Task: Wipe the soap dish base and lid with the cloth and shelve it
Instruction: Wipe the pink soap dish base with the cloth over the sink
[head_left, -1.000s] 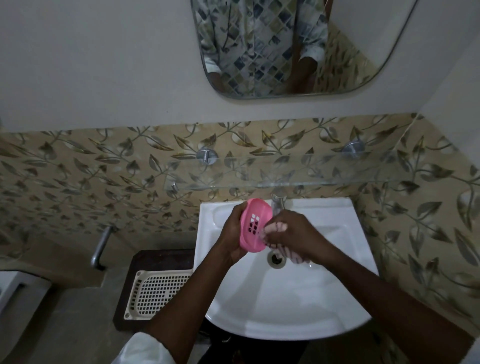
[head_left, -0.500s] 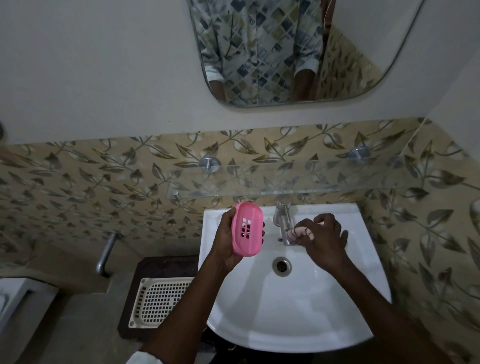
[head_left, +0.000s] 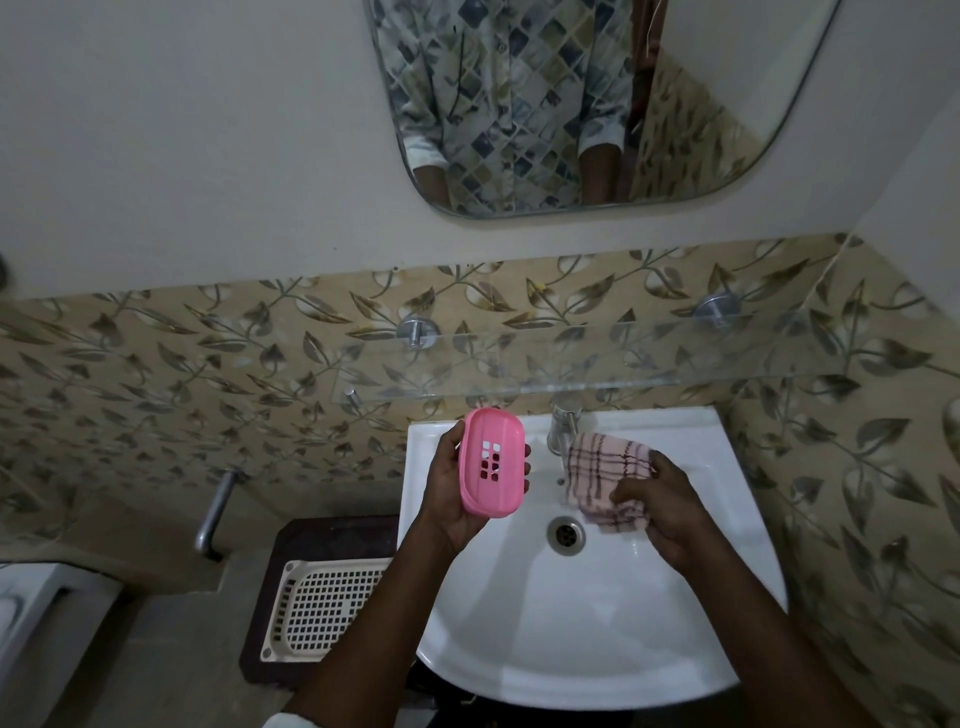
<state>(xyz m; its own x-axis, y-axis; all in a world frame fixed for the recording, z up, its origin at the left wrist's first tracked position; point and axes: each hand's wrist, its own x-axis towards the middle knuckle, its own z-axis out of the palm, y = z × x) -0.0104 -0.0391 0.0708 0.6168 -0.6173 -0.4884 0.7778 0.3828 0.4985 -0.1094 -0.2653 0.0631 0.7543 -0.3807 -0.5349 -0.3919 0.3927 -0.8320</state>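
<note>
Fingers (head_left: 528, 469) of my left hand (head_left: 445, 493) clasp the pink soap dish (head_left: 491, 462) upright over the washbasin's (head_left: 571, 623) back-left corner, slots turned toward me, likely for checking; my right hand (head_left: 670, 514) grips the checked cloth (head_left: 605, 467) beside the tap (head_left: 563, 423).

Dim bathroom, plain white wall (head_left: 208, 130), leaf-patterned tiles (head_left: 156, 364), rounded mirror (head_left: 701, 104), white basin (head_left: 571, 623), grey floor (head_left: 171, 649)

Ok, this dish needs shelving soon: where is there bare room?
The clear glass shelf is bare between its round metal brackets. The white sink is bare from drain to near rim. Crowded at the steel tap: left hand holding the pink plastic soap dish, right hand gripping the checked cloth.
</note>
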